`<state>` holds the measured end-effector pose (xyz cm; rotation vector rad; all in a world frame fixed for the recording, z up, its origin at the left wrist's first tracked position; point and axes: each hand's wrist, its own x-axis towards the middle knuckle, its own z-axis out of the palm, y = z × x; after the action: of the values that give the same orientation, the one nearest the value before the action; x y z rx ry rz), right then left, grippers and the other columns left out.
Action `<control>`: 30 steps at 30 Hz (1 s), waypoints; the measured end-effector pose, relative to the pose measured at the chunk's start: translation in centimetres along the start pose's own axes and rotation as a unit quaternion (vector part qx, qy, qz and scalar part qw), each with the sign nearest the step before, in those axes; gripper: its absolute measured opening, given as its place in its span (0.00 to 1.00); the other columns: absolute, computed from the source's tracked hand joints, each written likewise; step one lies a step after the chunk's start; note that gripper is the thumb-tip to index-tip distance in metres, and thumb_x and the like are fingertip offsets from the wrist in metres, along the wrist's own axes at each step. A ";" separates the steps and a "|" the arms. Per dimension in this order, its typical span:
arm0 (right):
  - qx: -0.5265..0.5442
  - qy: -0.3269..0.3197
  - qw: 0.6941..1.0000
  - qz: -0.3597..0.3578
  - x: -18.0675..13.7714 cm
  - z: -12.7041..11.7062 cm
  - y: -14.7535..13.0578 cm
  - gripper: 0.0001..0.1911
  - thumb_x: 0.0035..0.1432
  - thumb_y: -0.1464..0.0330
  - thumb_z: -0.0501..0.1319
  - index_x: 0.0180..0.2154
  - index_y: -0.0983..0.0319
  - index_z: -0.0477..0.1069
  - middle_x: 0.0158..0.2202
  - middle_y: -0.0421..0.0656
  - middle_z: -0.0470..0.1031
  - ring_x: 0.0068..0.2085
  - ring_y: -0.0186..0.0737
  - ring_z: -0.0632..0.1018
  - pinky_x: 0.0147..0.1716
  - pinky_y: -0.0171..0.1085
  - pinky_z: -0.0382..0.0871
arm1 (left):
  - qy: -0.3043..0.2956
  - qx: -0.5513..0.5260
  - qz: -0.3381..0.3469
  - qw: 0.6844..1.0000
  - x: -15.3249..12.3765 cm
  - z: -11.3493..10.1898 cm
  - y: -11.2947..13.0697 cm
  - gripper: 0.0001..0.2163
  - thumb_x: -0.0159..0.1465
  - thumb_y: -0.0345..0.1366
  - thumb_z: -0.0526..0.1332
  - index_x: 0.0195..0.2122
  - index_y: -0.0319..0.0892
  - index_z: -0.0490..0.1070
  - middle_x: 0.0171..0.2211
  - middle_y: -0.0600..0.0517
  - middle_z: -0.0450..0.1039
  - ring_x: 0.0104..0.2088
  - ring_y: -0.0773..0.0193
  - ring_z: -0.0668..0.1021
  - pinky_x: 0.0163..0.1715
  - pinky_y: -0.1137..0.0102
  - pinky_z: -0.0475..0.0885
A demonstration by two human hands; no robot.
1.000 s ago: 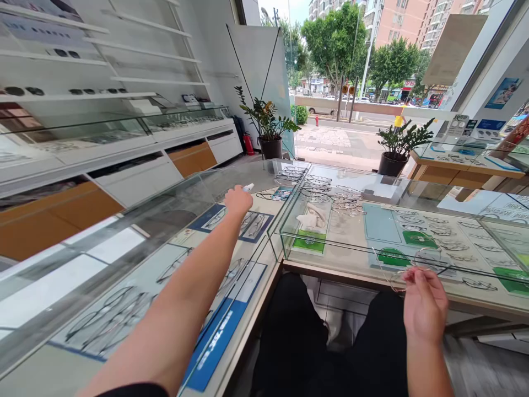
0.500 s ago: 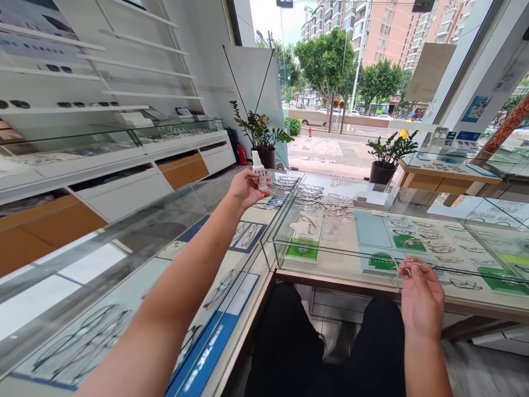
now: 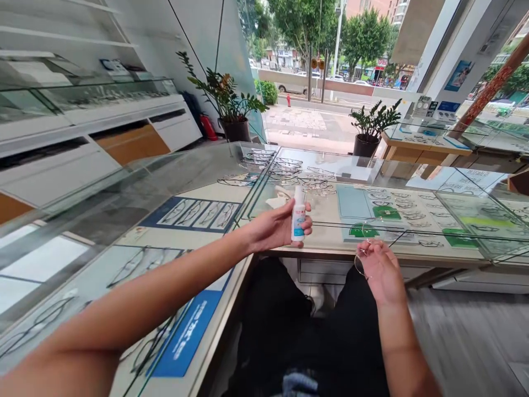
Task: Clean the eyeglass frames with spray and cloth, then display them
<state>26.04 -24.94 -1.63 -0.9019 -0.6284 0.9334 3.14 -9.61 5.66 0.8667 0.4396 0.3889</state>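
My left hand (image 3: 278,226) is wrapped round a small white spray bottle (image 3: 298,218) with a blue and red label, held upright above the near edge of the glass counter. To the right, my right hand (image 3: 382,267) pinches a pair of thin-rimmed eyeglasses (image 3: 360,267) between thumb and fingers, the round rims standing out to its left. Behind the bottle, a crumpled pale cloth (image 3: 278,199) rests on the counter, partly hidden by my left hand.
Glass display counters (image 3: 198,234) holding rows of eyeglasses run along my left and front. Several loose frames (image 3: 285,168) lie on top near the corner. Potted plants (image 3: 366,144) stand beyond, and my legs (image 3: 273,309) are under the counter edge.
My left hand has brought the spray bottle back from the far left, rightward and nearer to me. My right hand still holds the eyeglasses. The view has tilted down and turned slightly right.
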 end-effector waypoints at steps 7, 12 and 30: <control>0.002 -0.043 0.996 0.082 -0.7 0.9 1.3 0.10 0.53 0.60 0.71 0.28 0.59 0.77 0.34 0.43 0.77 0.40 0.43 0.79 0.41 0.43 0.76 | -0.058 0.033 -0.081 0.994 -0.5 -3.8 -4.0 0.35 0.58 0.76 0.47 0.25 0.45 0.62 0.27 0.49 0.58 0.30 0.57 0.67 0.24 0.64 0.67; 0.008 -0.062 0.990 0.124 -0.9 2.7 2.8 0.09 0.52 0.61 0.72 0.30 0.59 0.78 0.35 0.43 0.78 0.41 0.40 0.79 0.42 0.39 0.74 | -0.058 0.077 -0.048 0.994 0.8 -4.6 -4.9 0.34 0.59 0.74 0.46 0.23 0.45 0.62 0.26 0.50 0.57 0.29 0.57 0.66 0.24 0.63 0.66; -0.077 -0.091 0.990 0.075 -1.8 6.3 6.7 0.10 0.57 0.58 0.70 0.32 0.57 0.78 0.37 0.41 0.79 0.41 0.41 0.77 0.43 0.39 0.72 | 0.145 0.451 0.166 0.865 0.8 -4.0 -6.1 0.20 0.64 0.58 0.56 0.32 0.45 0.64 0.30 0.54 0.64 0.33 0.59 0.66 0.37 0.64 0.62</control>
<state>17.52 -22.17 -4.47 -1.0195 -0.8065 1.1217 2.68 -10.24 -1.64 1.8293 0.7782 0.6514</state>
